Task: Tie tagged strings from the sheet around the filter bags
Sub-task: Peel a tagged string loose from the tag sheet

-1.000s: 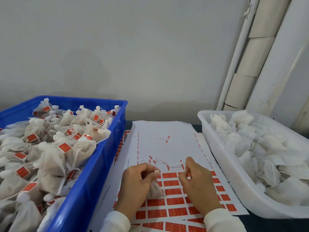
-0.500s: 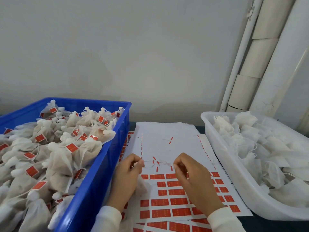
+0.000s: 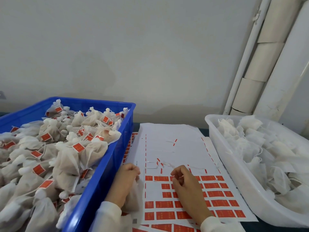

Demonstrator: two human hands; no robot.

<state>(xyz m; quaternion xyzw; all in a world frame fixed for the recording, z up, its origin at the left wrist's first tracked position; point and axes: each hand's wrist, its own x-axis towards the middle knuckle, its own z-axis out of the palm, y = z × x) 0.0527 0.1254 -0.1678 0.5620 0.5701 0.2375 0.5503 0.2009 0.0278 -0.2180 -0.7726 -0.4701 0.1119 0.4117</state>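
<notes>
My left hand (image 3: 125, 179) grips the gathered neck of a white filter bag (image 3: 133, 197), which hangs below the palm beside the blue crate's wall. My right hand (image 3: 188, 188) lies over the sheet (image 3: 168, 144) of red tags. Its curled fingertips pinch a tagged string (image 3: 177, 176) at the top row of tags. Loose white strings with small red ends (image 3: 159, 164) lie on the bare upper part of the sheet, between my hands.
A blue crate (image 3: 107, 173) on the left is heaped with tied, tagged bags. A white tub (image 3: 234, 171) on the right holds untied filter bags. More tag sheets lie under the top one. A wall and white pipes (image 3: 250, 64) stand behind.
My hands have drawn apart. The left hand moved left toward the crate with the bag. The right hand came down onto the top row of tags. The view has tilted slightly.
</notes>
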